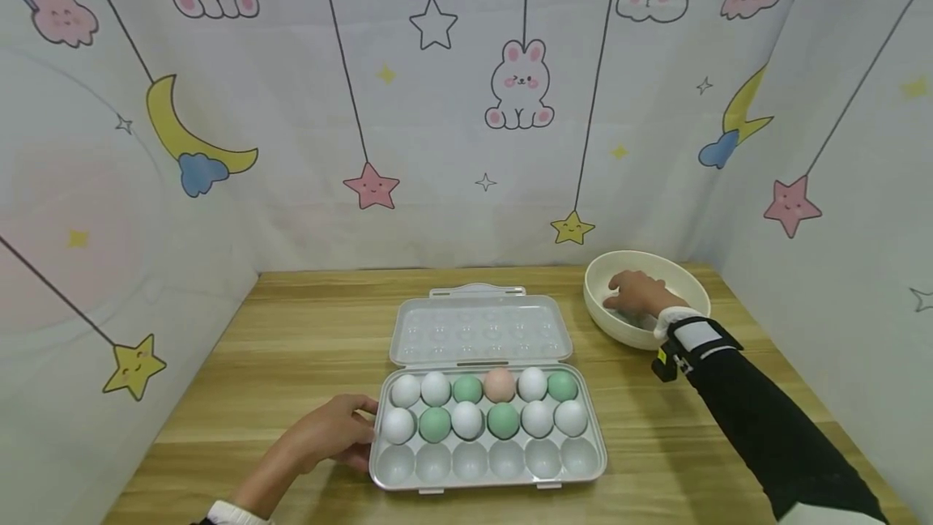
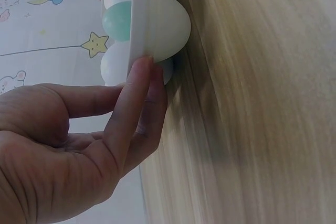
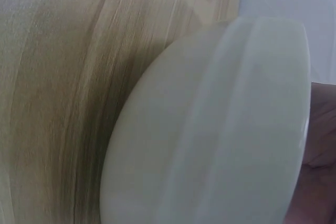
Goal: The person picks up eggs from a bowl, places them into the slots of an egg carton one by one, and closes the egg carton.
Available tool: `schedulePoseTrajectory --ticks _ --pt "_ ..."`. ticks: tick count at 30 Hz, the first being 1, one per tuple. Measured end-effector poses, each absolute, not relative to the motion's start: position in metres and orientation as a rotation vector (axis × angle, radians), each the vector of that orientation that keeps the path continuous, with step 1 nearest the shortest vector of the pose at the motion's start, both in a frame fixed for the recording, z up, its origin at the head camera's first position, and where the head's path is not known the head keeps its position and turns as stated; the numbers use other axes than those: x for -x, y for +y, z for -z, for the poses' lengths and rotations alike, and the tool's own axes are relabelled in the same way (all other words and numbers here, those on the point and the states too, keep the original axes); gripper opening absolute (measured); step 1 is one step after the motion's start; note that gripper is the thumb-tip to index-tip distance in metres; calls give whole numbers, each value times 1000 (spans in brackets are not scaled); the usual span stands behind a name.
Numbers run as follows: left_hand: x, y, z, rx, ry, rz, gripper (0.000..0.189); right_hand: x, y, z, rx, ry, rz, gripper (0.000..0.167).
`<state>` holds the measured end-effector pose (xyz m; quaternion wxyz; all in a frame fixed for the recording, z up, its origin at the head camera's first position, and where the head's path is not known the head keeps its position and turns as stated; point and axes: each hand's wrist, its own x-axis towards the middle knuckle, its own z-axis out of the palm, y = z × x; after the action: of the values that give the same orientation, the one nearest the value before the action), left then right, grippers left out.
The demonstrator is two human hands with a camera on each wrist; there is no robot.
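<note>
A clear plastic egg carton (image 1: 487, 462) lies with its lid (image 1: 481, 326) folded back. White eggs (image 1: 467, 420), green eggs (image 1: 503, 420) and one pinkish egg (image 1: 499, 386) sit in its back and middle rows; bare cups show in the front row. My left hand (image 1: 331, 434) holds the carton's left edge between thumb and fingers, seen closer in the left wrist view along the white rim (image 2: 137, 19). My right hand (image 1: 641, 296) reaches down into a cream bowl (image 1: 619, 330) at the back right. Its fingertips and whatever they touch are mostly hidden.
The wooden table (image 1: 321, 330) runs back to a white curtain (image 1: 452, 225) printed with stars, moons and rabbits. The curtain also closes off both sides. The bowl stands right of the carton's lid, near the table's back right corner.
</note>
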<state>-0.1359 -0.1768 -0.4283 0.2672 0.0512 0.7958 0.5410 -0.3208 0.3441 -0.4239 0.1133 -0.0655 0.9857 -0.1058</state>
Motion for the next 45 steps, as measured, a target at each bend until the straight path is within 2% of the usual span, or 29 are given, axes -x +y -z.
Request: schedulePoseTrajectory --ticks 15,28,36,45 --pt "137 -175 430 -171 2135 -1466 42 317 348 425 213 2886 303 45" --pt "138 -176 432 -172 2132 -1467 42 308 346 425 264 3090 403 46" --pt "137 -176 431 -178 2140 -1465 43 297 342 410 382 3135 652 45" --pt "136 -177 431 -165 2143 -1461 43 266 331 372 398 3144 803 50"
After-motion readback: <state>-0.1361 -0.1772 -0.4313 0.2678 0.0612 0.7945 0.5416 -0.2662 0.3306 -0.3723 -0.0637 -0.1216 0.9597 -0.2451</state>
